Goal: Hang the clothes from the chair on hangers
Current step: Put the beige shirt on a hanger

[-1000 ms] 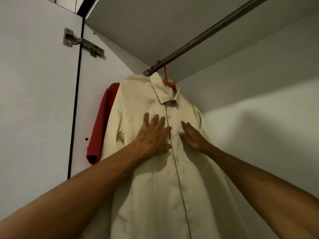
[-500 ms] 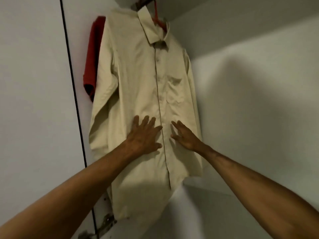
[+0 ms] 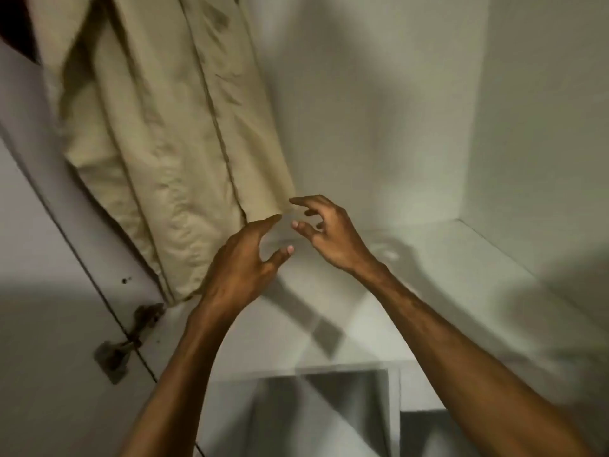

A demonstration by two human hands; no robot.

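Over wardrobe shelf (image 3: 461, 278), shirt (image 3: 171, 153) hangs beside left hand (image 3: 240, 268), right hand (image 3: 329, 232).

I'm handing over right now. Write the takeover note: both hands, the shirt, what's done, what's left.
Left hand: open, empty, fingertips at the hem of the beige shirt.
Right hand: open, empty, beside the same hem.
The shirt hangs in the wardrobe above the shelf; its hanger is out of view. A dark red garment shows at the top left edge.
Done: this shirt looks hung.
Left: the chair is not in view; check it for more clothes.
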